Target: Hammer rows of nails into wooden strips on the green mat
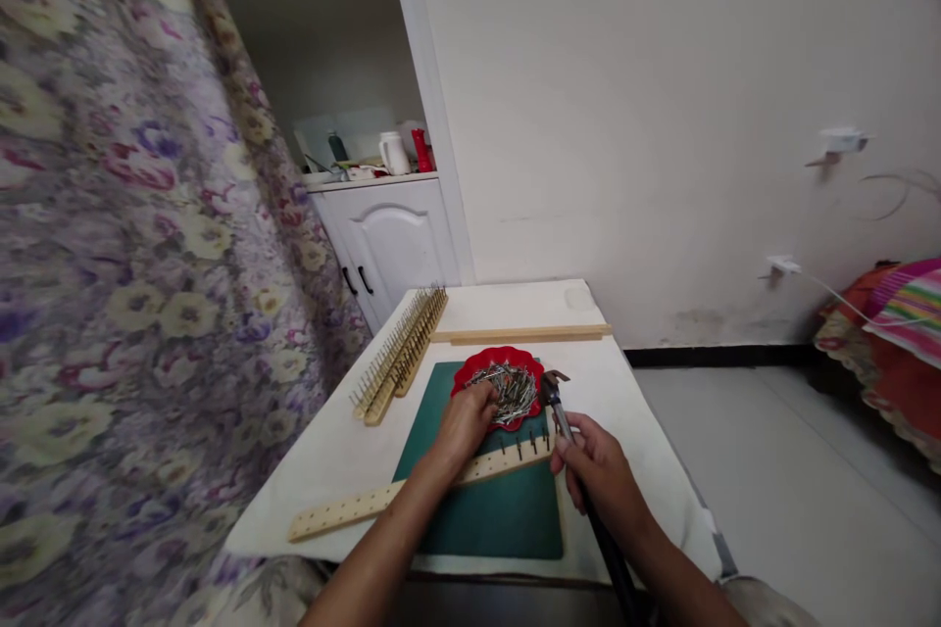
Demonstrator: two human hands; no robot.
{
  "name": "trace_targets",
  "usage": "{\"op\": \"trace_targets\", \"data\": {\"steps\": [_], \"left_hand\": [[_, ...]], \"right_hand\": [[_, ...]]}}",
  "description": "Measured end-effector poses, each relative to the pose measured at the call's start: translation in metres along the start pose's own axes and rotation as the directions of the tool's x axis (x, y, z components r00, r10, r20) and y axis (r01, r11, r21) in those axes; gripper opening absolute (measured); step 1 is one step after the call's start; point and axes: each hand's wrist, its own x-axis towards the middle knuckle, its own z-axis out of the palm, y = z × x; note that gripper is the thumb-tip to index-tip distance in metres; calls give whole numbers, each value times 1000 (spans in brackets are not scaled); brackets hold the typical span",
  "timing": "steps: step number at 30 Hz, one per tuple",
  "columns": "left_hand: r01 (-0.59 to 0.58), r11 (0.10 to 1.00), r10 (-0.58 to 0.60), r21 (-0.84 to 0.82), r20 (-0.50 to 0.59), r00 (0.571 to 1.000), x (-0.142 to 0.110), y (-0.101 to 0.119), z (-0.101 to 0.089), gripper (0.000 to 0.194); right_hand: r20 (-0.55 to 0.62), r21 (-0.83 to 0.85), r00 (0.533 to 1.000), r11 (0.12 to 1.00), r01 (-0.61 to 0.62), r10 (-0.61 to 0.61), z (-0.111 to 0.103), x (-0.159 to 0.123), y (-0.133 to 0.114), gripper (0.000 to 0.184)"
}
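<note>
My left hand (470,419) reaches over the near left rim of a red scalloped bowl (481,360), its fingers curled down against the loose nails (515,394). Whatever lies between those fingertips is hidden. A claw hammer (565,423) is in my right hand (594,462), head up and dark handle slanting toward me. Under both arms a pale wooden strip (353,509) with rows of small holes lies slantwise, partly on a green cutting mat (496,519). Several nails (520,449) stand upright in the strip's right end, close to my right hand.
Wooden strips full of upright nails (401,353) lie at the table's left edge. Bare wooden strips (525,335) stretch across the back of the white table (294,480). A floral curtain (147,265) hangs at left, beside a white cabinet (401,235). A wall stands behind.
</note>
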Motion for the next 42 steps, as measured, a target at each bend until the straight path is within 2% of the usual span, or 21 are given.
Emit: {"op": "trace_targets", "data": {"steps": [3, 6, 10, 13, 15, 17, 19, 20, 23, 26, 28, 30, 32, 34, 37, 39, 42], "left_hand": [[-51, 979, 44, -196, -39, 998, -16, 9, -9, 6], [-83, 923, 88, -376, -6, 996, -34, 23, -13, 9], [-155, 882, 191, -445, 37, 981, -52, 42, -12, 10], [-102, 837, 140, -538, 30, 990, -58, 46, -6, 10], [5, 710, 27, -704, 34, 999, -63, 45, 3, 9], [95, 489, -97, -867, 54, 994, -68, 43, 15, 20], [125, 277, -186, -953, 74, 980, -73, 42, 29, 29], [125, 201, -219, -972, 79, 972, -75, 44, 35, 30], [119, 59, -283, -991, 98, 954, -79, 52, 51, 26], [94, 5, -313, -996, 87, 946, -79, 60, 57, 21], [76, 11, -325, -997, 69, 943, -78, 62, 55, 19], [66, 60, -347, -996, 41, 937, -78, 56, 49, 18], [70, 185, -389, -980, -8, 921, -78, 43, 40, 19], [108, 370, -424, -923, -65, 903, -79, 26, 34, 20], [163, 621, -401, -766, -132, 906, -83, 5, 34, 16], [149, 724, -349, -674, -171, 921, -85, -3, 39, 16], [125, 800, -289, -588, -195, 937, -86, -4, 47, 18]], "right_hand": [[-40, -28, 999, 999, 28, -29, 6, 4, 1, 33], [-95, -45, 993, 997, 66, -70, 9, 6, 3, 34], [-82, 23, 994, 997, 69, -67, 7, 9, 9, 36], [-54, 77, 997, 996, 54, -50, 3, 10, 13, 39], [-54, 83, 998, 995, 50, -45, 2, 10, 15, 41], [-58, 95, 997, 994, 48, -43, 1, 9, 15, 42], [-58, 116, 998, 992, 42, -35, 0, 9, 15, 43], [-57, 127, 998, 991, 37, -30, 0, 8, 14, 44], [-45, 150, 999, 989, 17, -11, 2, 6, 14, 46], [-29, 155, 1000, 988, 7, -3, 6, 4, 15, 42], [-18, 134, 1000, 991, 7, -5, 9, 1, 15, 40], [-9, 92, 1000, 996, 6, -5, 10, -2, 12, 38], [-9, 47, 1000, 999, 7, -6, 9, -5, 8, 37], [-13, 12, 1000, 1000, 9, -9, 6, -8, 4, 36], [-18, -26, 1000, 1000, 14, -15, 3, -11, 1, 36], [-14, -40, 1000, 999, 14, -15, 2, -13, 2, 36], [-9, -53, 1000, 999, 2, -2, 2, -14, 4, 37]]}}
